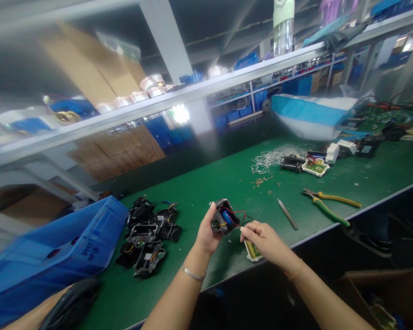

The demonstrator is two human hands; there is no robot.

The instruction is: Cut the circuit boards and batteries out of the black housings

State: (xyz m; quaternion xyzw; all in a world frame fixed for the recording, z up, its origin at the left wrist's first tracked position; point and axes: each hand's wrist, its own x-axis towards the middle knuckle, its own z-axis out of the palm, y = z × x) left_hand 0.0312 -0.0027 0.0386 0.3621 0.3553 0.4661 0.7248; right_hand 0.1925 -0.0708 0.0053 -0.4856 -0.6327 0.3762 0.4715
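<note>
Left hand [206,234] grips module [223,216], right hand [263,239] pinches wire [237,212] — green bench [223,181], shelf [227,80] overhead.

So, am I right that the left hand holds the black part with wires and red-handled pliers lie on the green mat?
Not quite: the head view shows the pliers have yellow handles, not red. The left hand holds the black part with wires, and the pliers lie on the green mat.

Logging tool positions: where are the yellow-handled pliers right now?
Head view: the pliers lie on the green mat to the right, beyond the right hand, just right of the grey metal rod.
</note>
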